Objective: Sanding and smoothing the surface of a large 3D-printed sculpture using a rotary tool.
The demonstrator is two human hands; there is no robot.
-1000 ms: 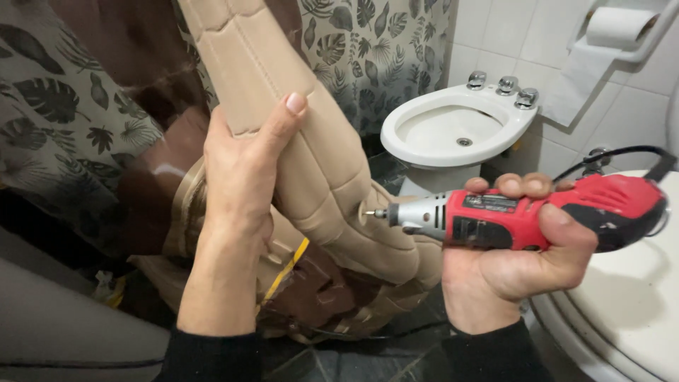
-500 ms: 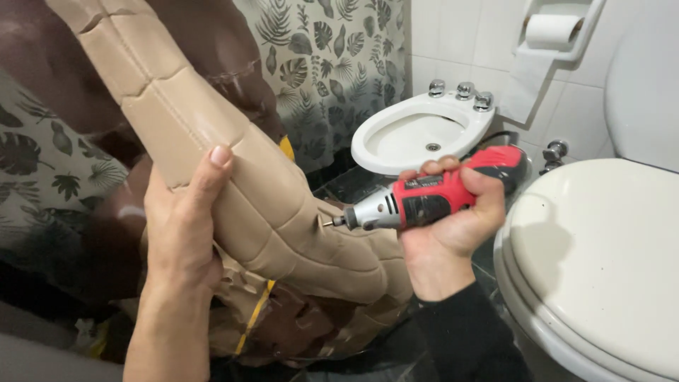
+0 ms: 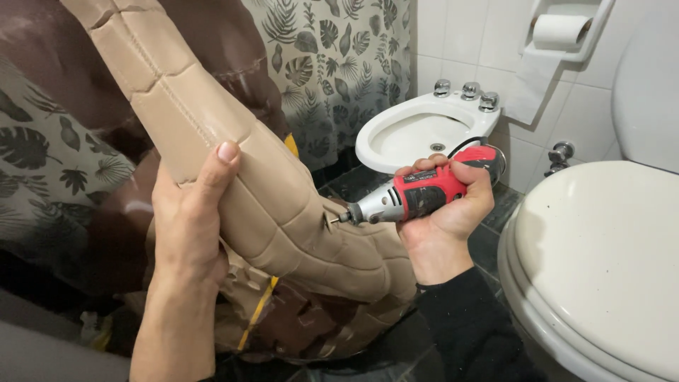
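Note:
A long tan segmented foam piece (image 3: 212,134), scored into plates like costume armour, slants from the upper left down to the floor. My left hand (image 3: 187,216) grips it from behind, thumb pressed on its face. In my right hand (image 3: 442,219) is a red and grey rotary tool (image 3: 424,192) with a black cord. The tool's bit touches the right edge of the tan piece at about mid height. More brown and tan foam parts (image 3: 297,318) with a yellow strip lie below.
A white bidet (image 3: 417,131) with chrome taps stands behind the tool. A white toilet with closed lid (image 3: 601,255) fills the right. A toilet paper roll (image 3: 562,32) hangs on the tiled wall. A leaf-print shower curtain (image 3: 339,64) hangs at the back. The floor is dark tile.
The view has shifted right, and the toilet now fills more of the frame. My right hand brought the rotary tool's bit against the tan piece's edge. My left hand keeps its grip.

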